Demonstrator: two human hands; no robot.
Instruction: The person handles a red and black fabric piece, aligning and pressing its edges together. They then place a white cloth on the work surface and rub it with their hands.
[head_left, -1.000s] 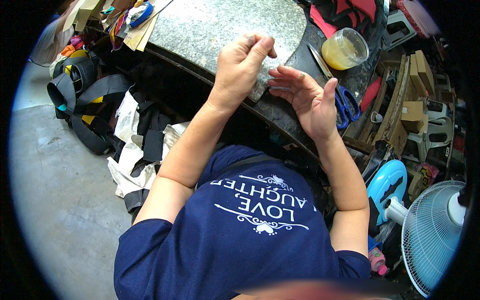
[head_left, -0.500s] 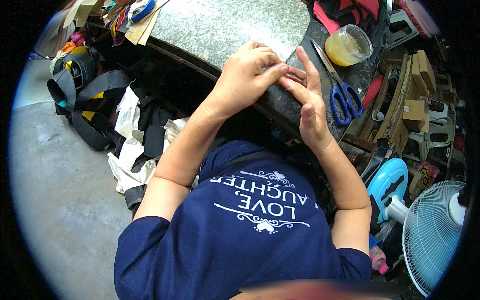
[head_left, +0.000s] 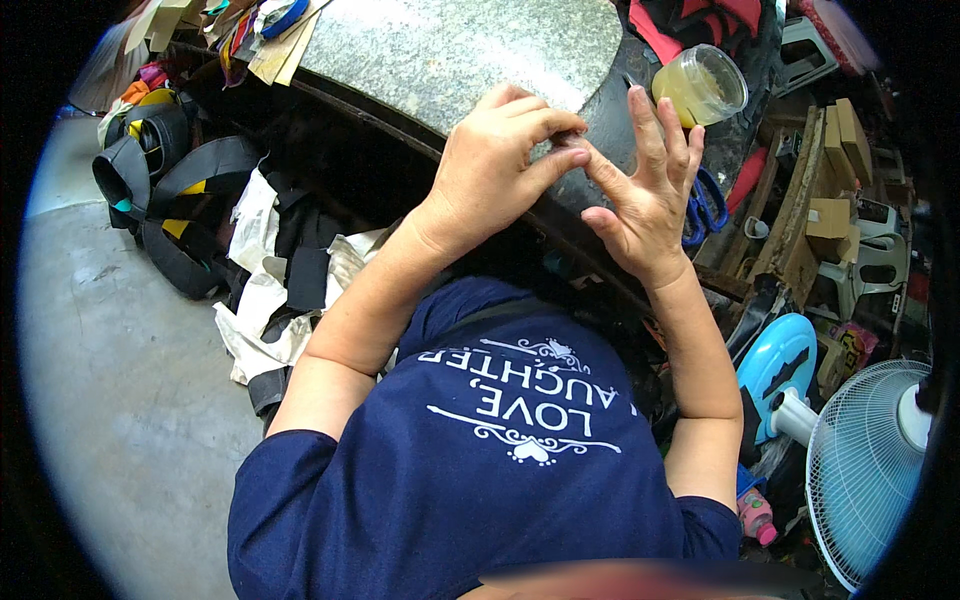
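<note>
My left hand [head_left: 500, 165] is closed, its thumb and forefinger pinching the tip of my right hand's index finger. My right hand [head_left: 645, 195] is open, with the other fingers spread and the thumb apart. Both are held above the near edge of a dark worktable [head_left: 600, 90]. I cannot make out any small thing between the pinching fingers. Just beyond my right hand stands a clear plastic jar [head_left: 700, 90] of yellowish stuff. Scissors with blue handles [head_left: 712, 200] lie beside that hand, which covers most of their blades.
A grey speckled stone slab [head_left: 440, 60] lies on the worktable. Red and black scraps [head_left: 690, 25] are at its far right. Black strap-like pieces and white cloth [head_left: 260, 220] heap on the left. A fan [head_left: 870, 470] and a blue round seat [head_left: 780, 370] stand at the right.
My right hand has turned and spread its fingers, shifting slightly right and now covering the scissors' blades. My left hand has moved from the middle of the right fingers to the index fingertip.
</note>
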